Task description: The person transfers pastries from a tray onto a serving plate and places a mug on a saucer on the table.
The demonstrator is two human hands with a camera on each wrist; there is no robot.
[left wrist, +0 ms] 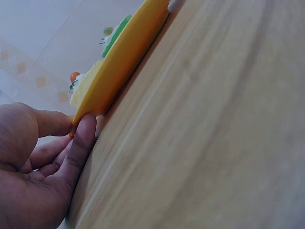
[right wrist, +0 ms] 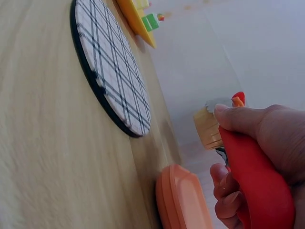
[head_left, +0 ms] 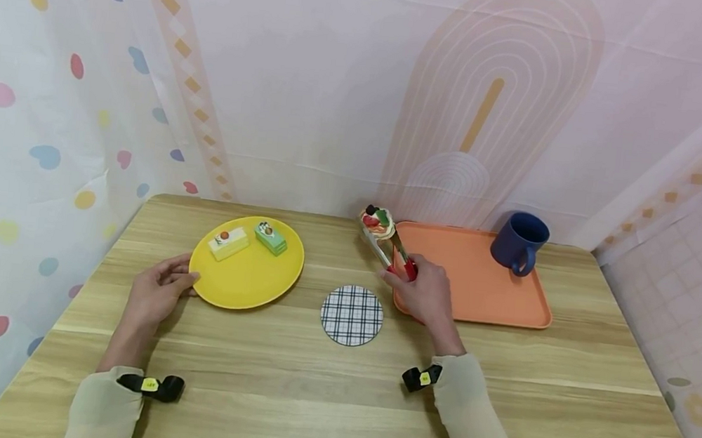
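Observation:
My left hand pinches the near-left rim of a yellow plate, thumb and fingers on either side of the edge in the left wrist view. On the plate sit a pale yellow cake piece and a green cake piece, both with small toppings. My right hand grips red-handled tongs, whose tips hold a small round cake topped with cream and fruit. In the head view that cake is up off the table, just left of the orange tray.
A blue mug stands at the tray's back right. Between plate and tray lies a round checked coaster on the wooden table. A patterned cloth backdrop rises behind the table's far edge.

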